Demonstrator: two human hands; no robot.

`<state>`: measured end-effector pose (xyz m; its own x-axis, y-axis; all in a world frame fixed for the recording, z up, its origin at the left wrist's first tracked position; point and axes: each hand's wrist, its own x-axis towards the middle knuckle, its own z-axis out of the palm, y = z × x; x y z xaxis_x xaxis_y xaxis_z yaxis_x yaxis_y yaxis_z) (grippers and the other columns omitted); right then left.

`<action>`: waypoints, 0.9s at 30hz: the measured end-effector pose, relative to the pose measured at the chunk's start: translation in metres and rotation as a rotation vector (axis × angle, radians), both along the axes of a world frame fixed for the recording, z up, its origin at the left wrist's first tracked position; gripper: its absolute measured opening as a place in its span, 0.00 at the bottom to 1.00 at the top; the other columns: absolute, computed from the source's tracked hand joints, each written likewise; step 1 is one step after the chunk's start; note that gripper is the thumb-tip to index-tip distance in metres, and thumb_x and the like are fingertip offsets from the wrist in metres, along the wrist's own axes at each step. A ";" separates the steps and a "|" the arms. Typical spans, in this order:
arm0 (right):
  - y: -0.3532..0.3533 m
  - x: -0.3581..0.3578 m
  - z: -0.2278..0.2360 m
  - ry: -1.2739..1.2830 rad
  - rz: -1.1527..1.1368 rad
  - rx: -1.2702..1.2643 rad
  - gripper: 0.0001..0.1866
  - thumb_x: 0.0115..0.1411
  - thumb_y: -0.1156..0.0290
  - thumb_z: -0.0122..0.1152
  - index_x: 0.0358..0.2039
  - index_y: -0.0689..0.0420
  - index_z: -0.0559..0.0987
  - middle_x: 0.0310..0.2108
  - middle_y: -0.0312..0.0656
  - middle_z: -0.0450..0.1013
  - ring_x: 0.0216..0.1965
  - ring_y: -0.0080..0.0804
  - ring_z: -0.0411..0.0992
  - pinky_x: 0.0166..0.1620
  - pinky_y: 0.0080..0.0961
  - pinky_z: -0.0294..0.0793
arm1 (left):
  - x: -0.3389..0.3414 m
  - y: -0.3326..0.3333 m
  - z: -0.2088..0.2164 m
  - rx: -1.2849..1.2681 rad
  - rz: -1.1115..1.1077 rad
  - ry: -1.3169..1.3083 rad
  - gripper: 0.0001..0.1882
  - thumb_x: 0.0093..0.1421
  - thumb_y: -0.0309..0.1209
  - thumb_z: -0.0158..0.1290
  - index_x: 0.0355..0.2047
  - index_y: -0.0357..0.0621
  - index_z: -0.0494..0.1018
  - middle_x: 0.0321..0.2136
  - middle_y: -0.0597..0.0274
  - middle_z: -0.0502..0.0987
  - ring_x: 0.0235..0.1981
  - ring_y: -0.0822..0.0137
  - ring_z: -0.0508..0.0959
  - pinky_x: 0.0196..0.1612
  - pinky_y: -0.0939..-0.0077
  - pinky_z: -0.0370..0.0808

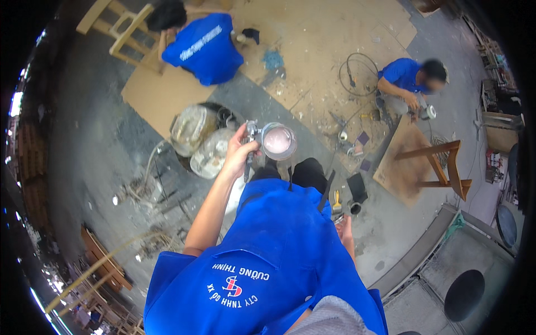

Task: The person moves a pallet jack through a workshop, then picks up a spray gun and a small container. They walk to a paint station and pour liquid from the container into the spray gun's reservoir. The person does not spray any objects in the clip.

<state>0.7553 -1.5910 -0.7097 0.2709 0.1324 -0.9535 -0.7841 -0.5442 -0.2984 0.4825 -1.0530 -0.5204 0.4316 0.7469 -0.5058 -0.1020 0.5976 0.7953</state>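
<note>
Stands over a grey concrete floor [100, 139], partly covered with flat cardboard sheets [312, 44] spattered with dust and paint. Shares the space with two co-workers in blue shirts: one bent over at the top [204, 47], another crouched at the right [402, 78] beside a bare wooden chair frame [441, 162]. Looks down past two plastic-wrapped drums [195, 134] standing side by side, just left of the raised arm.

Holds a spray gun [251, 139] out in front at the picture's centre, left hand [237, 159] wrapped around its grip, fingers closed on the handle. Carries the gun's cup [279, 142] uncovered and mouth-up, with pale pinkish liquid showing inside.

Keeps the right hand [347, 231] low at the side, mostly hidden behind the shirt; cannot tell whether spread or closed. Leaves a yellow-handled brush [336, 201] and a small dark can [354, 208] on the floor near it.

Risks, as a judgement: with no lid on the cup, any tilt or jolt of the gun likely to slop liquid onto legs and floor; a stray squeeze of the trigger likely to send mist toward the drums or co-workers.
</note>
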 end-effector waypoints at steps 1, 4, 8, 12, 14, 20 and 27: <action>0.020 0.013 0.000 0.017 -0.014 0.041 0.50 0.66 0.21 0.39 0.73 0.48 0.63 0.49 0.55 0.82 0.46 0.49 0.84 0.53 0.45 0.81 | 0.022 0.028 0.003 0.000 -0.046 0.011 0.45 0.58 0.20 0.58 0.76 0.31 0.54 0.52 0.52 0.77 0.29 0.67 0.83 0.30 0.75 0.77; 0.086 0.060 -0.009 0.055 -0.137 0.089 0.50 0.65 0.22 0.41 0.74 0.48 0.61 0.51 0.56 0.82 0.47 0.50 0.83 0.54 0.45 0.80 | 0.096 0.103 0.000 -0.013 -0.056 0.016 0.42 0.58 0.21 0.58 0.73 0.31 0.59 0.51 0.54 0.78 0.27 0.69 0.81 0.32 0.75 0.78; 0.185 0.140 -0.035 -0.003 -0.302 0.028 0.49 0.63 0.24 0.46 0.69 0.52 0.67 0.51 0.57 0.81 0.48 0.51 0.83 0.56 0.46 0.78 | 0.196 0.201 -0.013 0.032 -0.065 0.081 0.36 0.58 0.21 0.55 0.69 0.32 0.65 0.43 0.59 0.80 0.30 0.71 0.80 0.31 0.76 0.77; 0.298 0.257 -0.054 0.154 -0.234 -0.062 0.50 0.58 0.24 0.51 0.66 0.54 0.69 0.49 0.56 0.82 0.47 0.48 0.82 0.59 0.44 0.75 | 0.291 0.288 -0.010 0.008 0.016 0.068 0.32 0.62 0.25 0.54 0.68 0.35 0.67 0.39 0.63 0.82 0.29 0.73 0.79 0.30 0.77 0.75; 0.368 0.333 -0.053 0.168 -0.174 0.105 0.55 0.56 0.23 0.53 0.71 0.54 0.63 0.48 0.56 0.81 0.47 0.47 0.81 0.59 0.43 0.74 | 0.341 0.339 -0.005 -0.014 0.041 0.100 0.30 0.62 0.28 0.56 0.67 0.41 0.72 0.42 0.67 0.83 0.32 0.75 0.79 0.29 0.79 0.73; 0.589 0.598 -0.001 -0.088 0.042 0.281 0.50 0.67 0.29 0.46 0.71 0.63 0.63 0.49 0.60 0.82 0.47 0.47 0.84 0.53 0.40 0.80 | 0.494 0.499 -0.025 0.131 0.058 0.095 0.24 0.59 0.24 0.53 0.57 0.35 0.75 0.36 0.58 0.82 0.28 0.69 0.80 0.28 0.76 0.76; 0.788 0.838 -0.004 -0.354 -0.044 0.381 0.42 0.72 0.37 0.48 0.68 0.63 0.71 0.49 0.58 0.82 0.45 0.48 0.85 0.48 0.42 0.86 | 0.722 0.712 -0.067 0.017 -0.079 0.113 0.30 0.54 0.22 0.56 0.61 0.39 0.73 0.42 0.63 0.82 0.33 0.71 0.81 0.33 0.79 0.77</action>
<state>1.5935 -0.8031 -0.7141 0.5814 0.4338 -0.6883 -0.6185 -0.3139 -0.7203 1.2049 -0.3414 -0.5876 0.4308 0.7215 -0.5420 0.0358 0.5865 0.8092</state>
